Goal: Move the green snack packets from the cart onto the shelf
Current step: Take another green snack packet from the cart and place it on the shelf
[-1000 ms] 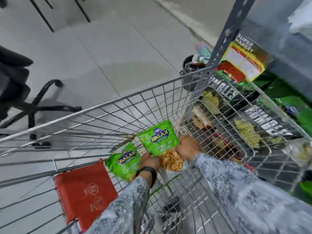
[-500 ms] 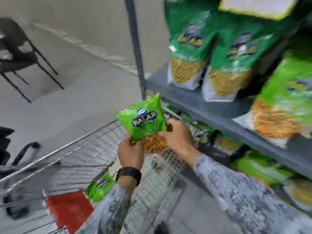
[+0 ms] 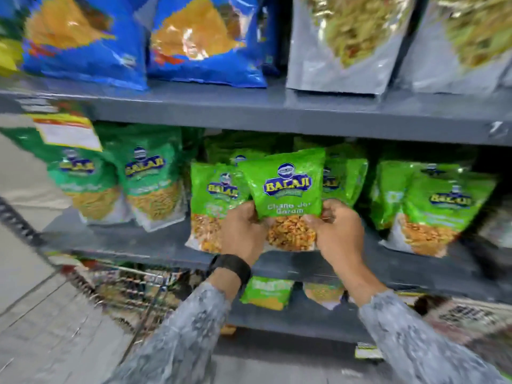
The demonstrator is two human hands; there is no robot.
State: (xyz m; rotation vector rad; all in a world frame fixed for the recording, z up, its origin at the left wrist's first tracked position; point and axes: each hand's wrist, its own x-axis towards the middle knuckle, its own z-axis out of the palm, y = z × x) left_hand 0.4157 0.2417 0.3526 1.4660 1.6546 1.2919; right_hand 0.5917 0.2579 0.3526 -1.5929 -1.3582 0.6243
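Both hands grip one bright green plastic snack packet (image 3: 286, 189) by its lower corners: left hand (image 3: 243, 234) with a black wristband (image 3: 231, 266), right hand (image 3: 339, 234) opposite. Below the left hand, a blurred wire cart (image 3: 130, 289). Just beyond the hands, matching green packets (image 3: 214, 198) stand on the grey metal shelf (image 3: 133, 242).

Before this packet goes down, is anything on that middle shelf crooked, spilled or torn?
Nothing stands out. The green packets stand upright in rows on the shelf; the held packet looks intact, gripped by left hand and right hand.
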